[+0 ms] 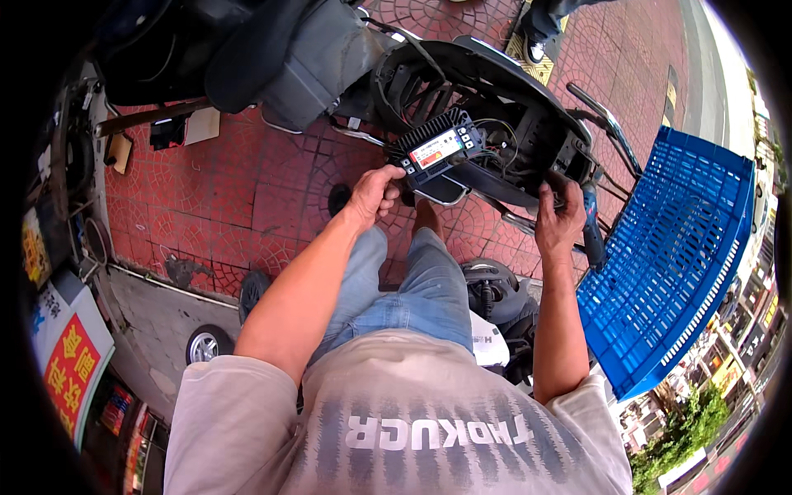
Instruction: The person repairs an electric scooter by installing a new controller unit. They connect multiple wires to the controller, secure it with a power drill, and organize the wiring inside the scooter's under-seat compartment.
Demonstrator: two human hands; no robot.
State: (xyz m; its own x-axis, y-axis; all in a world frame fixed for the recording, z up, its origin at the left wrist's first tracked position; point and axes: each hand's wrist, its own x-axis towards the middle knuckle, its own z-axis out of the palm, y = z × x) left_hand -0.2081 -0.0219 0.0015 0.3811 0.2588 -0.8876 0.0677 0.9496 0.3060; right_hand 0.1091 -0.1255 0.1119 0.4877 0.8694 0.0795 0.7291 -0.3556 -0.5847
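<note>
A black finned electrical box (431,148) with a pale and red label rests tilted at the front of an opened black scooter body (495,91), with wires running from it inside. My left hand (375,191) has its fingers closed on the box's lower left corner. My right hand (559,210) is at the body's right lower part, fingers bent, their tips partly in shadow; what they hold, if anything, is unclear. Just right of it a blue and black power tool (591,227) stands beside the body.
A blue plastic crate (667,247) is at the right, beside metal bars. A person's leg and shoe (535,37) show at the top. Small boxes (200,126) lie on red paving (214,214) at left. A spare wheel (206,345) and signboard (70,367) are at lower left.
</note>
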